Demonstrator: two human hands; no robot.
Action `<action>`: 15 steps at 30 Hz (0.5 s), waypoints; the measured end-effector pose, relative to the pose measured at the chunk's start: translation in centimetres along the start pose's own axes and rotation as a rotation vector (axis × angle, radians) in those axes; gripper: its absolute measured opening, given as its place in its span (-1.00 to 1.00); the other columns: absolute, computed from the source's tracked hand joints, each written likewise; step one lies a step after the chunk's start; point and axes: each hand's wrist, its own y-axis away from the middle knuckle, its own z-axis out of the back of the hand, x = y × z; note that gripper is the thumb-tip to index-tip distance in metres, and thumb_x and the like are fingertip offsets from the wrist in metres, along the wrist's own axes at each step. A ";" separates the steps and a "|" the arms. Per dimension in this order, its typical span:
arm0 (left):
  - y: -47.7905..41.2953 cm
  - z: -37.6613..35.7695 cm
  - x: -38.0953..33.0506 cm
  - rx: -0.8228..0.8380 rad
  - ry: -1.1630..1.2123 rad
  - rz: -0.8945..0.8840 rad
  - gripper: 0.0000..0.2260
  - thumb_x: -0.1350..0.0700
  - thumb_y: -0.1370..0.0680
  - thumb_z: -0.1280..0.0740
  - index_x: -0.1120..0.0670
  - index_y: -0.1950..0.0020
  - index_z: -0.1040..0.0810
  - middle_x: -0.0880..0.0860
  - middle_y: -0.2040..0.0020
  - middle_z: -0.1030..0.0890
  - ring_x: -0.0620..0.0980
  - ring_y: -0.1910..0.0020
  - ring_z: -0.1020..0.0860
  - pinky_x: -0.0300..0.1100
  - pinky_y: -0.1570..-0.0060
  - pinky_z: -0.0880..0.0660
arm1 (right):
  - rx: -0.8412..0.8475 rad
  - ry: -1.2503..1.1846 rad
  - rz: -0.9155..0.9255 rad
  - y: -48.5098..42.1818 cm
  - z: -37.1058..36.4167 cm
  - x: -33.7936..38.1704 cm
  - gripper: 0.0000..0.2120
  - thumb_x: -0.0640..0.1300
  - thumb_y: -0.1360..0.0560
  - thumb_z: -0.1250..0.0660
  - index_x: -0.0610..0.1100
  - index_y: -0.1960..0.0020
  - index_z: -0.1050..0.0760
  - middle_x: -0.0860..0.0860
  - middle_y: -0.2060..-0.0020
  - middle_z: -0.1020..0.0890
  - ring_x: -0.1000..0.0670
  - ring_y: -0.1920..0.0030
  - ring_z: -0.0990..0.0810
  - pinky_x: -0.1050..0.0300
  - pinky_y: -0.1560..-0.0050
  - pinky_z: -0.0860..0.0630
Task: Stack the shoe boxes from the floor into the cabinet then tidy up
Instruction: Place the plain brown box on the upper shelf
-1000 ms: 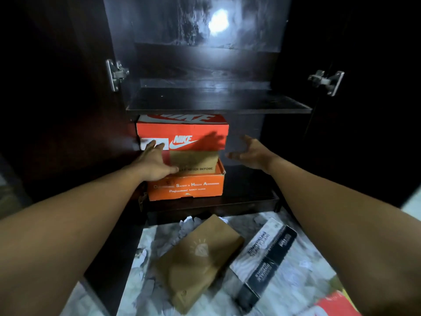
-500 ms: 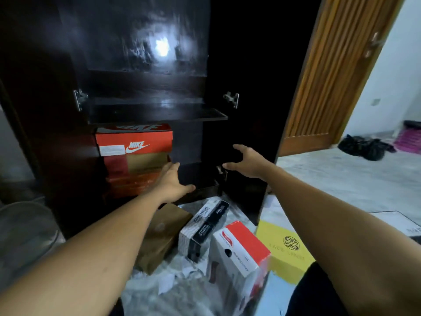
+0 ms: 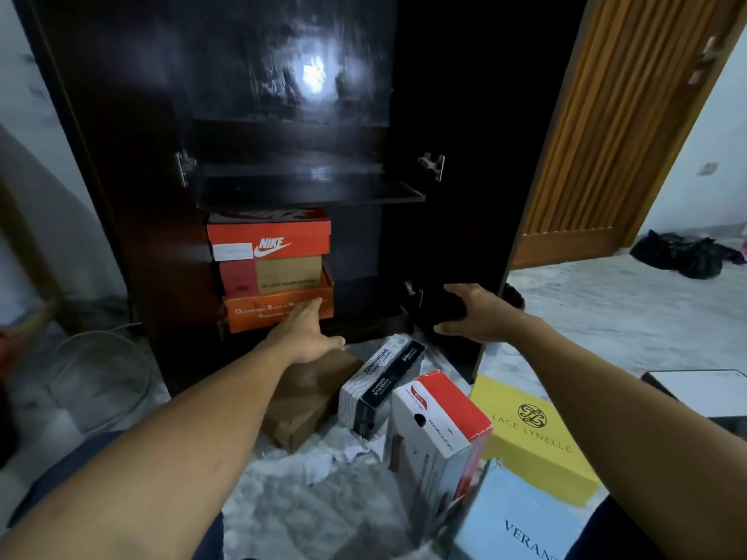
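Three shoe boxes are stacked at the left of the lower shelf in the dark wooden cabinet point(image 3: 452, 115): a red-orange Nike cardboard box point(image 3: 269, 240) on top, a tan and red cardboard box point(image 3: 283, 274) in the middle and an orange lidded cardboard box point(image 3: 279, 311) at the bottom. The left hand point(image 3: 303, 337) reaches toward the stack at its 11 o'clock. Its grip is loose, with straight fingers holding nothing, and the fingertips overlap the orange box's front; whether they touch it cannot be told. The right hand point(image 3: 473, 313), at 3 o'clock from the stack, has thumb and fingers spread wide in front of the dark cabinet door, and its grip is empty. One second ago the left palm pressed on the tan box; it has since drawn off and dropped lower, while the stack has not shifted. On the pale floor point(image 3: 606, 317), at 6 o'clock from the hands, lie a flat brown cardboard box point(image 3: 307, 394), a grey and black carton point(image 3: 382, 381), a white box with a red lid point(image 3: 436, 434), a yellow Lace Lynelle box point(image 3: 533, 434) and a pale blue box point(image 3: 513, 519), with torn white paper scraps point(image 3: 323, 462) among them. A slatted wooden door point(image 3: 618, 135) stands at 2 o'clock.
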 end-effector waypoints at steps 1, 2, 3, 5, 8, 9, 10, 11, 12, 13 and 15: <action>-0.4 -0.1 0.5 -0.002 -0.006 0.012 -0.09 -0.18 -0.47 -0.47 0.05 -0.64 -0.04 0.06 -0.62 -0.12 0.07 -0.58 -0.14 0.02 -0.51 -0.21 | -0.009 -0.029 0.021 -0.8 -0.8 0.9 -0.11 0.13 -0.42 -0.50 -0.12 -0.58 -0.16 -0.14 -0.51 -0.27 -0.14 -0.48 -0.32 0.09 -0.43 -0.27; -0.9 -0.3 1.0 -0.008 -0.017 0.023 -0.10 -0.17 -0.47 -0.47 0.05 -0.64 -0.04 0.05 -0.62 -0.13 0.07 -0.58 -0.15 0.02 -0.51 -0.22 | -0.009 -0.059 0.044 -1.6 -1.8 1.8 -0.13 0.10 -0.43 -0.50 -0.14 -0.58 -0.17 -0.15 -0.50 -0.29 -0.14 -0.47 -0.32 0.12 -0.42 -0.26; -1.5 -0.5 1.7 -0.007 -0.029 0.035 -0.10 -0.17 -0.47 -0.47 0.05 -0.64 -0.04 0.05 -0.62 -0.14 0.08 -0.58 -0.17 0.03 -0.50 -0.24 | 0.005 -0.083 0.063 -2.6 -3.0 2.7 -0.15 0.07 -0.44 -0.50 -0.15 -0.57 -0.18 -0.15 -0.50 -0.29 -0.13 -0.47 -0.33 0.15 -0.41 -0.26; -2.7 -0.8 3.5 0.017 -0.037 0.067 -0.11 -0.17 -0.45 -0.48 0.03 -0.62 -0.08 0.05 -0.59 -0.20 0.08 -0.54 -0.24 0.04 -0.46 -0.31 | 0.079 -0.112 0.095 -4.9 -5.7 4.4 -0.17 0.04 -0.46 -0.49 -0.15 -0.58 -0.16 -0.14 -0.51 -0.27 -0.13 -0.48 -0.31 0.14 -0.42 -0.26; -4.4 -1.4 7.2 0.060 -0.023 0.160 -0.12 -0.17 -0.37 -0.49 0.00 -0.59 -0.18 0.07 -0.51 -0.34 0.10 -0.45 -0.37 0.03 -0.37 -0.41 | 0.170 -0.184 0.114 -8.4 -9.7 6.5 -0.17 0.03 -0.46 -0.48 -0.09 -0.58 -0.14 -0.09 -0.53 -0.23 -0.12 -0.48 -0.31 0.06 -0.43 -0.32; -4.8 -1.8 8.4 0.084 -0.013 0.198 -0.10 -0.16 -0.37 -0.49 0.02 -0.60 -0.16 0.08 -0.52 -0.33 0.12 -0.45 -0.36 0.02 -0.37 -0.40 | 0.173 -0.229 0.099 -9.2 -11.3 7.3 -0.20 0.02 -0.46 -0.47 -0.09 -0.58 -0.16 -0.09 -0.51 -0.27 -0.11 -0.45 -0.35 0.07 -0.40 -0.37; -5.1 -2.3 9.7 0.109 -0.005 0.232 -0.09 -0.14 -0.39 -0.51 0.04 -0.61 -0.12 0.09 -0.53 -0.30 0.13 -0.48 -0.33 0.01 -0.38 -0.38 | 0.176 -0.279 0.077 -10.0 -13.3 7.9 -0.24 0.02 -0.46 -0.46 -0.09 -0.55 -0.22 -0.09 -0.46 -0.34 -0.11 -0.40 -0.42 0.06 -0.35 -0.42; -5.4 -3.0 11.1 0.126 0.003 0.263 -0.09 -0.12 -0.41 -0.52 0.05 -0.62 -0.10 0.10 -0.54 -0.28 0.13 -0.49 -0.32 -0.02 -0.39 -0.37 | 0.182 -0.338 0.058 -10.6 -15.4 8.4 -0.32 0.04 -0.44 -0.46 -0.07 -0.49 -0.32 -0.07 -0.38 -0.44 -0.10 -0.33 -0.49 0.05 -0.30 -0.47; -5.7 -4.0 12.7 0.136 0.020 0.284 -0.09 -0.13 -0.42 -0.52 0.04 -0.61 -0.11 0.09 -0.54 -0.30 0.11 -0.48 -0.33 -0.05 -0.38 -0.37 | 0.184 -0.397 0.046 -11.1 -17.7 8.7 -0.46 0.06 -0.42 -0.47 -0.02 -0.35 -0.45 -0.06 -0.27 -0.55 -0.10 -0.25 -0.56 0.02 -0.25 -0.52; -5.9 -5.1 14.4 0.148 0.055 0.295 -0.08 -0.17 -0.39 -0.53 0.02 -0.60 -0.14 0.07 -0.52 -0.34 0.08 -0.46 -0.38 -0.08 -0.36 -0.39 | 0.191 -0.444 0.043 -11.7 -20.3 8.8 -0.65 0.05 -0.41 -0.47 -0.01 -0.14 -0.55 -0.06 -0.15 -0.64 -0.10 -0.15 -0.63 -0.02 -0.19 -0.56; -6.6 -8.0 18.2 0.154 0.117 0.344 0.02 -0.37 -0.22 -0.49 -0.05 -0.57 -0.19 0.06 -0.45 -0.45 0.06 -0.37 -0.49 -0.06 -0.29 -0.47 | 0.196 -0.504 0.044 -13.0 -25.2 8.6 -0.90 -0.04 -0.45 -0.47 0.02 0.16 -0.55 -0.08 0.03 -0.70 -0.10 0.01 -0.67 0.01 -0.04 -0.59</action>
